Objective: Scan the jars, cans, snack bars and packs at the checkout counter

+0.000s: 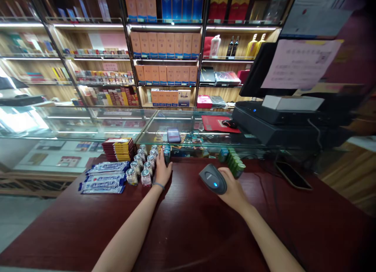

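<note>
In the head view my right hand (234,190) is wrapped round a dark grey barcode scanner (214,179) with a blue light lit on top, held over the dark red counter (188,229). My left hand (162,171) rests beside rows of small lidded jars (146,177), fingers stretched forward and thumb apart. Its fingertips lie against or close to small teal cylindrical containers (166,155); whether they touch, I cannot tell. Beyond my right hand stands a line of small green containers (233,162).
Left of the jars lie blue-white packaged sticks (102,177) and stacked red and yellow boxes (118,149). A small screen device (174,135) sits on the glass showcase (147,125). At right are a phone (293,175), cables, and a monitor (255,70) above black equipment (264,125).
</note>
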The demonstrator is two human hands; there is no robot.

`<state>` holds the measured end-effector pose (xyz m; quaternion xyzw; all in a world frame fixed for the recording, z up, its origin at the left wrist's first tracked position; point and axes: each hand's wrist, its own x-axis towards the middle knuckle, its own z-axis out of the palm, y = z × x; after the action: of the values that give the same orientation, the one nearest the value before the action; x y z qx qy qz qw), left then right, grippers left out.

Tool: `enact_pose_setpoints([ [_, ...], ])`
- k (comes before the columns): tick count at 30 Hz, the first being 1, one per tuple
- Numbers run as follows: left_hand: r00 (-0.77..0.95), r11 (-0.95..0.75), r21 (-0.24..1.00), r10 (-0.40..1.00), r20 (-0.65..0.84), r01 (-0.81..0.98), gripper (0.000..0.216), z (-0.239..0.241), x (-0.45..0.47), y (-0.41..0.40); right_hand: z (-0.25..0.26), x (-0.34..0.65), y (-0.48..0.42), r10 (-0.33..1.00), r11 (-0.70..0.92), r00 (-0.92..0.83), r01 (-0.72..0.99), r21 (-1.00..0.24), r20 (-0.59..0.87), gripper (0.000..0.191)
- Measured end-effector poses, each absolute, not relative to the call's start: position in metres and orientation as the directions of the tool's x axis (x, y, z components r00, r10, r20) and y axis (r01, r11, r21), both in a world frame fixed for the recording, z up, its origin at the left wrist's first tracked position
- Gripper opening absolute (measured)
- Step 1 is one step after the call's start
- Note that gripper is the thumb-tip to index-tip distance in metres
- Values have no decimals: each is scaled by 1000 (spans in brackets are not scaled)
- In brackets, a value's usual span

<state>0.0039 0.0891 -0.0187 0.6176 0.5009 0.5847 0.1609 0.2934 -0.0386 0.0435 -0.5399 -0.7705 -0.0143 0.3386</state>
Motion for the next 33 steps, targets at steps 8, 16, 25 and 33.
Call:
enact_pose_setpoints([
  [8, -129, -429, 836, 860, 494, 341, 67, -23, 2, 92, 38, 283, -40, 842, 461, -275, 814, -353, 465, 35],
  [16, -207, -423, 827, 830, 518, 371, 44, -18, 4, 88, 36, 287, -38, 798, 516, -328, 806, -291, 506, 34],
  [25, 147, 6, 863, 986, 79, -505, 64, -1, 14, 70, 35, 280, -46, 762, 559, -462, 823, -102, 453, 47],
  [33, 265, 166, 766, 964, 6, -621, 66, -5, 18, 73, 38, 275, -50, 798, 558, -489, 821, -123, 353, 40],
])
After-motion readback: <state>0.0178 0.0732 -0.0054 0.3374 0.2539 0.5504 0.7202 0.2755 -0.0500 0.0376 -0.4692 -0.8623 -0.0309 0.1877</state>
